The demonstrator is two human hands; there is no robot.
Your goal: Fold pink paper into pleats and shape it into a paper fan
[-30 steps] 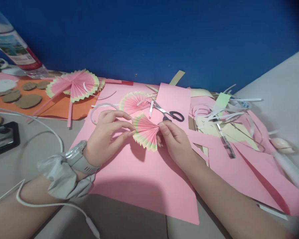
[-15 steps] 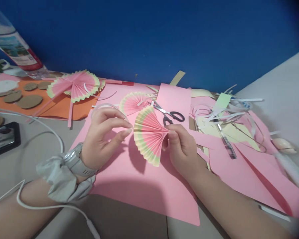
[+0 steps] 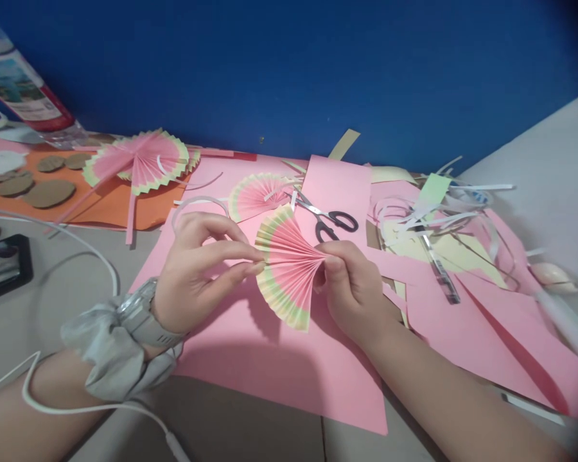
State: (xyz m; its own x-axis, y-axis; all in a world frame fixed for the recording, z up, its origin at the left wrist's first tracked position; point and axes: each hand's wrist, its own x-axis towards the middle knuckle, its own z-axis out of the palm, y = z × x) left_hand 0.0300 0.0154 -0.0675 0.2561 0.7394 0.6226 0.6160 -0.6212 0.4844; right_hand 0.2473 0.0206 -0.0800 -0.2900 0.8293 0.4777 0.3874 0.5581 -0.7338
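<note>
A pleated paper fan (image 3: 289, 263), pink with a yellow-green rim, is spread between my hands above a pink paper sheet (image 3: 270, 385). Its gathered point is pinched by my right hand (image 3: 351, 282), thumb on top. My left hand (image 3: 207, 266) pinches the fan's outer edge between thumb and fingers. Just behind lies another pleated fan (image 3: 257, 192) of the same colours. Black-handled scissors (image 3: 330, 218) rest beyond my right hand, blades partly apart.
At the left are finished-looking fans (image 3: 139, 160) with paper strips, cardboard discs (image 3: 49, 192) on orange paper (image 3: 101, 208), a tilted bottle (image 3: 33, 90) and a phone (image 3: 4, 266). Paper scraps (image 3: 443, 244) and a pen (image 3: 438, 269) lie right. A blue partition (image 3: 289, 70) rises behind.
My left fingers have moved slightly right and down and closed on the fan's outer edge. My right hand keeps its pinch. The view has shifted slightly.
</note>
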